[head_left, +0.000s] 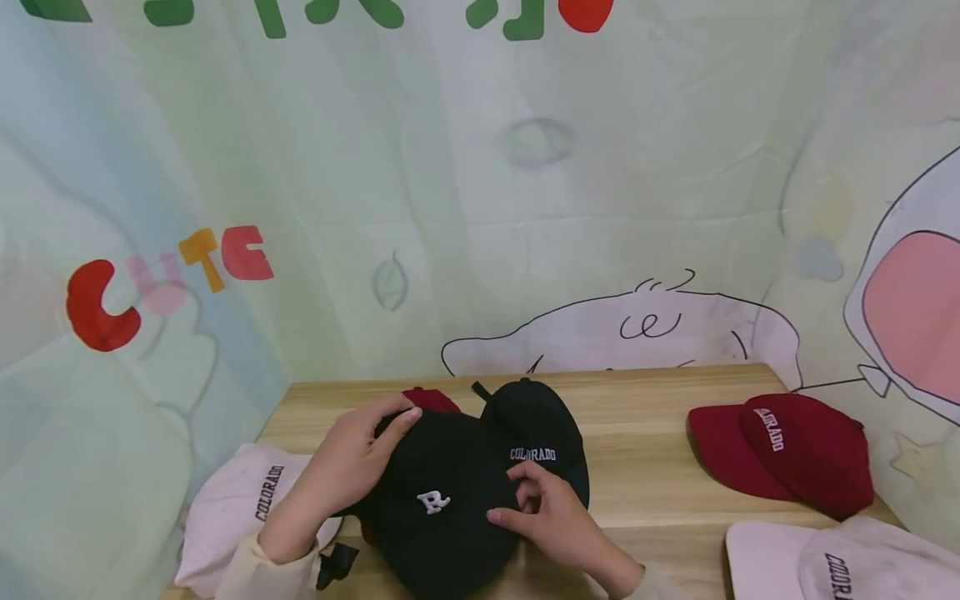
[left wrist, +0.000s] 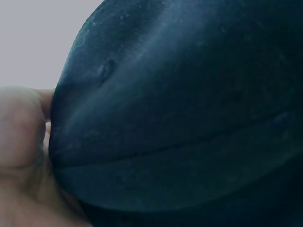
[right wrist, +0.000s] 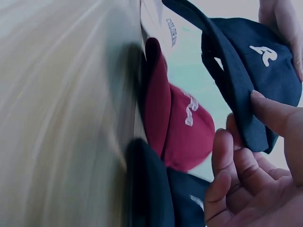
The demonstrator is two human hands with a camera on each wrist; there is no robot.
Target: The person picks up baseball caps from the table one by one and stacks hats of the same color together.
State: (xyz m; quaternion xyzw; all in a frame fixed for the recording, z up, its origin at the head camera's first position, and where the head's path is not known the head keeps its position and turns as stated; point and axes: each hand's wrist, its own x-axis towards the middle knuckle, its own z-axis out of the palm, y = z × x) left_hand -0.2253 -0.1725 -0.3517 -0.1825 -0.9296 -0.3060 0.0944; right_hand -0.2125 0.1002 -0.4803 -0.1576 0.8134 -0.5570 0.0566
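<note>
A black baseball cap [head_left: 465,450] with a white R on its front is held above the table, brim toward me. My left hand [head_left: 352,462] grips the back of its crown at the upper left, thumb on top. My right hand [head_left: 558,521] pinches the brim's right side; in the right wrist view the thumb [right wrist: 274,111] lies on top, fingers below. Dark cloth of the same cap [left wrist: 180,104] fills the left wrist view. Behind it stand a black COLORADO cap [head_left: 536,417] and a mostly hidden red cap [head_left: 431,398].
At the left lies a white COLORADO cap [head_left: 225,508]. On the right side of the wooden table [head_left: 637,467] are a red cap [head_left: 817,450] and another white cap [head_left: 892,567]. A printed cloth [head_left: 465,208] hangs behind the table.
</note>
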